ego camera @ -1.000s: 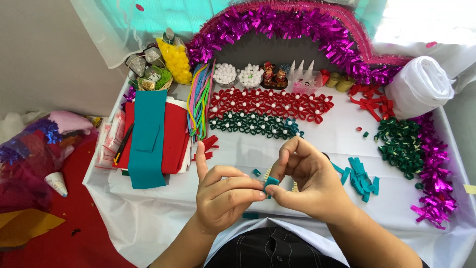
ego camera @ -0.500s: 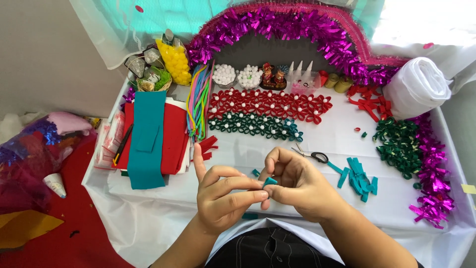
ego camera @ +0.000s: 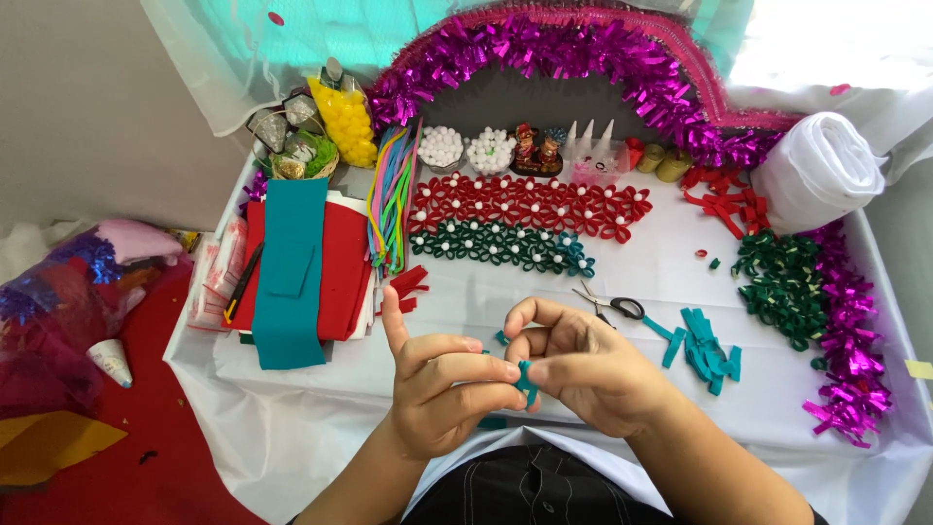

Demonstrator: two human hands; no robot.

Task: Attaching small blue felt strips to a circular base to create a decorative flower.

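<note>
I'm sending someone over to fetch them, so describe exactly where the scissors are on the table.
Start at the purple tinsel arch at the back of the white table. Come forward past the rows of red felt flowers and green felt flowers. The scissors lie just beyond, left of the teal strips, the only black-handled metal thing there.

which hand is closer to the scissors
Right. The right hand sits just below the scissors; the left hand is farther off, down and to their left.

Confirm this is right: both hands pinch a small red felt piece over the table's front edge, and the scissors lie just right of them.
Not quite. The head view shows the felt piece is teal, not red. The left hand and right hand pinch it, scissors just right.
</note>
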